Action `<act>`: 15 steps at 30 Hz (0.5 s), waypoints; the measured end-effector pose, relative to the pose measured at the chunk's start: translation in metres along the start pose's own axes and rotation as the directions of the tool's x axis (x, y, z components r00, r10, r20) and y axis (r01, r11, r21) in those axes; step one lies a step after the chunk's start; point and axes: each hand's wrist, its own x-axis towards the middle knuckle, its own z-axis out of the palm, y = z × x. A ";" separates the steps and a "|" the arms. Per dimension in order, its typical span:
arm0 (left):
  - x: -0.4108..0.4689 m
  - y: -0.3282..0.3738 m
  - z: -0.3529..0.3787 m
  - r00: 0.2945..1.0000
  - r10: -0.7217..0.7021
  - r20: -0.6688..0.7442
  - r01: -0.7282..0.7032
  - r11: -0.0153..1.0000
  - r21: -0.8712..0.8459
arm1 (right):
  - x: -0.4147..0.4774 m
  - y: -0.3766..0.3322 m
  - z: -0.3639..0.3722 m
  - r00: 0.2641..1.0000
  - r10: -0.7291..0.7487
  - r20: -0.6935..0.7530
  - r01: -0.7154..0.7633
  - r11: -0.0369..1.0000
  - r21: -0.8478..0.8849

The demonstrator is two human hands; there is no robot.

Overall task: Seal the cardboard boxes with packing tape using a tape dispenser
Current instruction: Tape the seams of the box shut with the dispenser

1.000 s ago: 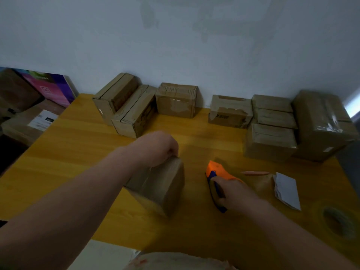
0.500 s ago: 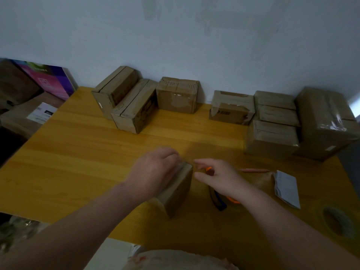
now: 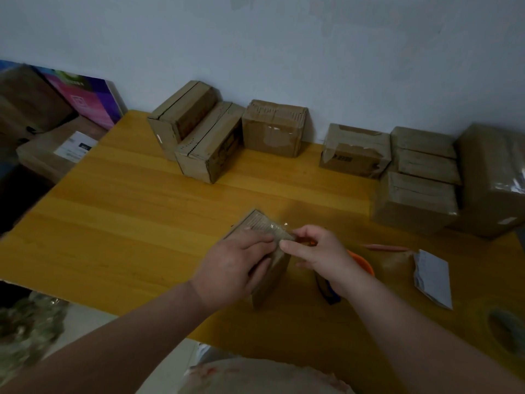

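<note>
A small cardboard box (image 3: 262, 231) stands in the middle of the yellow table (image 3: 127, 223), with shiny clear tape on its top. My left hand (image 3: 235, 263) lies over the box and holds its near side, fingers on the top face. My right hand (image 3: 315, 254) touches the box's right top corner with thumb and fingers together at the tape edge. The orange and blue tape dispenser (image 3: 360, 265) lies on the table just behind my right wrist, mostly hidden.
Several cardboard boxes line the wall: two tilted ones (image 3: 199, 137) at the left, one in the middle (image 3: 274, 129), a stack (image 3: 417, 177) and a large box (image 3: 491, 177) at the right. A white paper (image 3: 433, 277), a tape roll (image 3: 508, 331) and a pencil (image 3: 383, 247) lie at the right.
My right hand let go of the tape dispenser and came to the box's top corner. My left hand shifted along the box, and the box turned slightly.
</note>
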 end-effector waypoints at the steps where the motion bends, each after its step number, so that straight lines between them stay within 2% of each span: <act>1: 0.000 0.000 0.000 1.000 0.000 0.001 0.000 1.000 -0.003 | 0.001 0.000 0.002 1.000 -0.012 -0.020 0.011 1.000 -0.015; 8: 0.000 0.001 0.000 1.000 0.013 -0.008 -0.013 1.000 0.007 | 0.004 -0.003 0.005 0.982 -0.169 -0.085 0.142 0.954 -0.263; 12: 0.000 0.001 0.001 0.999 0.031 -0.020 -0.030 0.999 0.019 | 0.005 -0.007 0.007 0.945 -0.311 -0.105 0.242 0.876 -0.417; 15: 0.002 0.002 -0.002 0.999 0.033 -0.008 -0.033 0.999 0.022 | 0.005 -0.010 0.008 0.916 -0.385 -0.115 0.261 0.786 -0.561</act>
